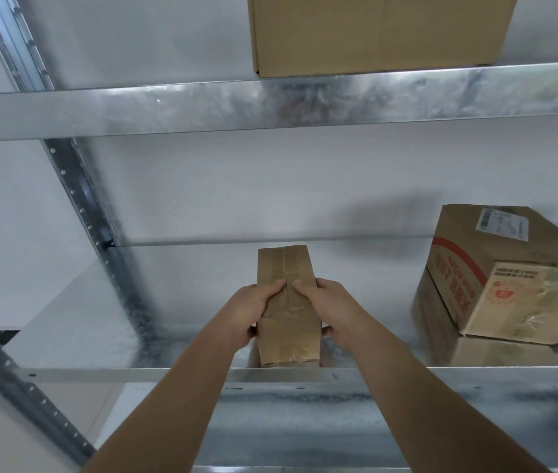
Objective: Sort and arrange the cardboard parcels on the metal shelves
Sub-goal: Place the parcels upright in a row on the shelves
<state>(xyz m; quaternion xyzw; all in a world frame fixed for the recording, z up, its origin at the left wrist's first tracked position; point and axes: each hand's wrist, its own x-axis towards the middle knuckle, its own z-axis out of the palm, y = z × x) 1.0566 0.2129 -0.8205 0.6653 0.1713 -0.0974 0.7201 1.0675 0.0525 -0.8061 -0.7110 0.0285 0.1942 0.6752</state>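
Note:
A small plain cardboard parcel (286,268) with a taped seam along its top stands on the middle metal shelf (175,322), near its front edge. My left hand (250,312) grips the parcel's left side, thumb lying across the top. My right hand (325,308) grips its right side the same way, fingers wrapped under and behind. To the right on the same shelf sits a larger printed carton (509,278) with red markings and a shipping label, tilted on top of another box (441,322).
A big brown carton (380,29) rests on the upper shelf (202,107). A perforated steel upright (76,186) runs down the left. The lower shelf surface (287,421) shows between my forearms. A white wall lies behind the rack.

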